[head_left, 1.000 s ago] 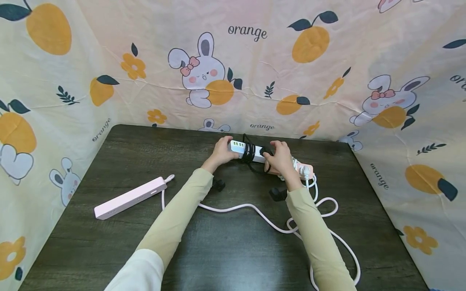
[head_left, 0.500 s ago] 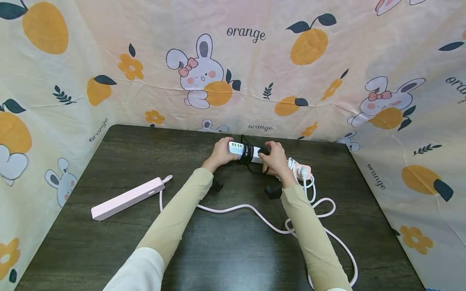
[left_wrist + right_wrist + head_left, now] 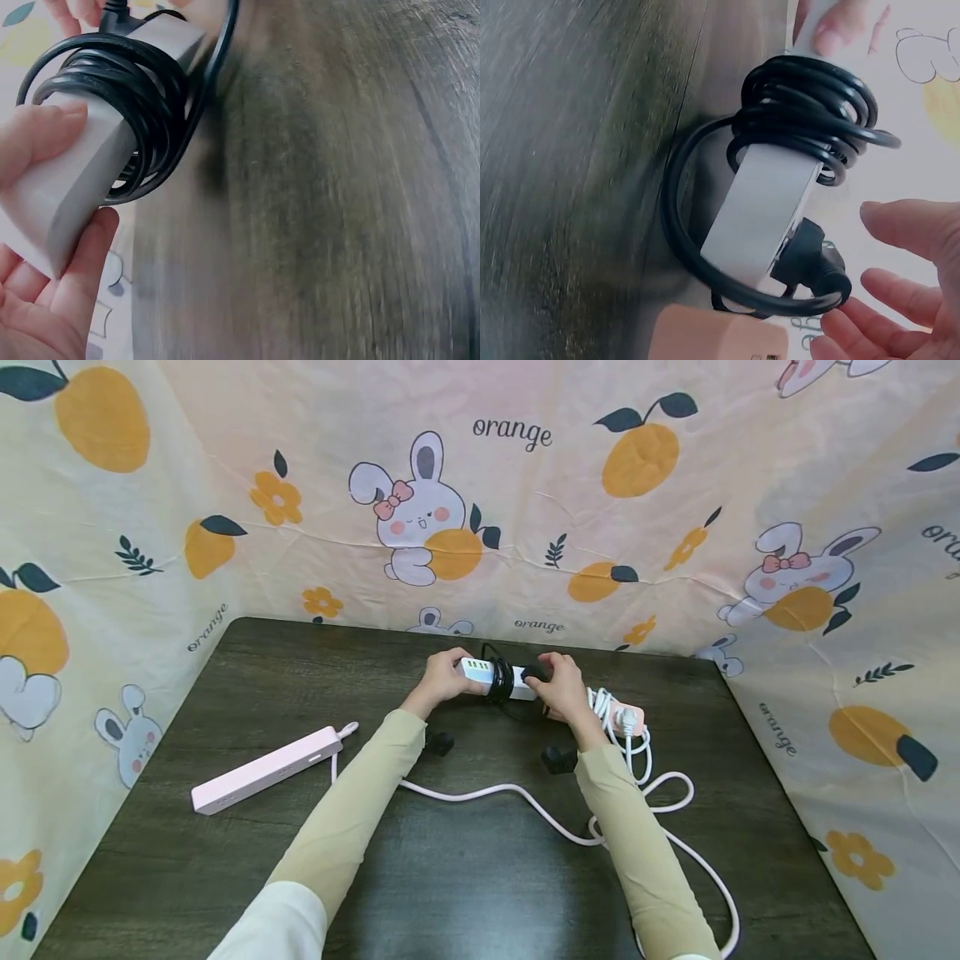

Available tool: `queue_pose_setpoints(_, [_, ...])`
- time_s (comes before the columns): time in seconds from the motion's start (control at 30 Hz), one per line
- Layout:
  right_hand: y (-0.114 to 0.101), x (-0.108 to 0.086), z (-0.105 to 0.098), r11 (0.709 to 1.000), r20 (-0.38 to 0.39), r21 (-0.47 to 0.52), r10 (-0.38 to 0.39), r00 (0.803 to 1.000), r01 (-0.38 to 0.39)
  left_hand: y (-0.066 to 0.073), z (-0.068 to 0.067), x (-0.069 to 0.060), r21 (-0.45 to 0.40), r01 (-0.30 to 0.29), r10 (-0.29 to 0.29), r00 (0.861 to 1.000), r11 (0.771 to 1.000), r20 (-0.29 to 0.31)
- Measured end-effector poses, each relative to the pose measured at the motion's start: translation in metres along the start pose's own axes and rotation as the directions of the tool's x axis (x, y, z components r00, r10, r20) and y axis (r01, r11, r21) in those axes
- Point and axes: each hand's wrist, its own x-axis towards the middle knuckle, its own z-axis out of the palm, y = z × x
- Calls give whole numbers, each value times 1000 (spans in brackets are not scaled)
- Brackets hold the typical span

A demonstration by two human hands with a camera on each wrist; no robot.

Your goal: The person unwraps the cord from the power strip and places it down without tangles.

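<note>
My left hand (image 3: 442, 680) grips one end of a white power strip (image 3: 761, 202), thumb on one face and fingers on the underside in the left wrist view. A black cord (image 3: 802, 112) is wound several times around the strip's middle. Its black plug (image 3: 802, 255) sits against the strip's other end, and a loose loop of cord hangs around it. My right hand (image 3: 907, 292) is beside that plug with fingers spread. Its fingertips lie close to the plug and cord; whether they touch is unclear. In the head view this hand (image 3: 564, 689) partly covers a peach power strip.
The peach power strip (image 3: 633, 717) has a white plug and a bundled white cord. A pale pink power strip (image 3: 266, 770) lies at the left. Its white cord (image 3: 491, 789) crosses the dark table (image 3: 465, 893) beneath my forearms. A cartoon-printed cloth (image 3: 300, 552) hangs behind.
My left hand has drawn the white power strip a little to the left and slightly nearer. My right hand has moved left along with it. The other power strips stay put.
</note>
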Motion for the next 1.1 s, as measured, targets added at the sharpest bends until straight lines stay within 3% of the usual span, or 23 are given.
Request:
queue_pose_setpoints(0.23, [-8,-7,-4,996,-41,44,-73,997,75,4,-16,-10,-112,63,-64,998,992,-11])
queue_pose_setpoints(0.37, [-14,-13,-13,992,-106,66,-104,989,112,13,-24,-16,-166,44,-47,999,985,-14])
queue_pose_setpoints(0.63, [-30,-27,-29,988,-214,45,-136,967,148,40,-39,-32,-191,4,-16,998,982,-65])
queue_pose_setpoints(0.87, [-47,-45,-40,972,-316,30,-213,925,234,60,-49,-55,-262,-17,-4,997,965,-79])
queue_pose_setpoints(1.1, [-63,-69,-46,950,-385,-29,-299,873,312,67,-57,-83,-321,-57,32,996,945,-83])
